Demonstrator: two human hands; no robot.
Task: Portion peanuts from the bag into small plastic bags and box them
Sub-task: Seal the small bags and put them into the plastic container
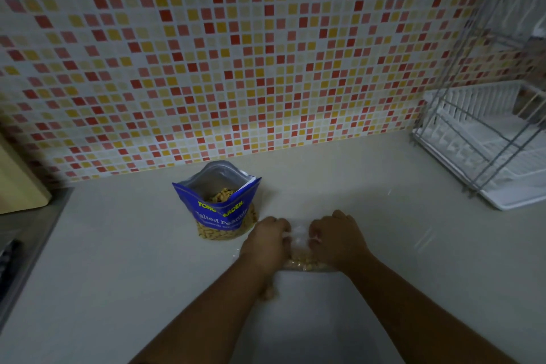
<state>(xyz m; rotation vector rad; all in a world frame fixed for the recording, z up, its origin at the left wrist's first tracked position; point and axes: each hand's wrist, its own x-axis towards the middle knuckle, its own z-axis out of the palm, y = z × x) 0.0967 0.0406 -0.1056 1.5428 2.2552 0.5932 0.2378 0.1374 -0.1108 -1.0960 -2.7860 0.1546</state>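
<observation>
A blue bag of salted peanuts (220, 210) stands open on the pale counter (118, 260), near the tiled wall, with peanuts visible inside. Just to its right and nearer to me lies a small clear plastic bag (300, 251) with peanuts at its bottom. My left hand (266, 241) grips the bag's top left part and my right hand (336, 242) grips its top right part. Both hands have their fingers curled over the bag's upper edge. A few peanuts show under my left forearm. No box is in view.
A white wire dish rack (484, 133) on a white tray stands at the back right corner. A wooden board (20, 183) leans at the left edge, beside a dark stove surface (17, 248). The mosaic tiled wall (236, 53) runs behind the counter.
</observation>
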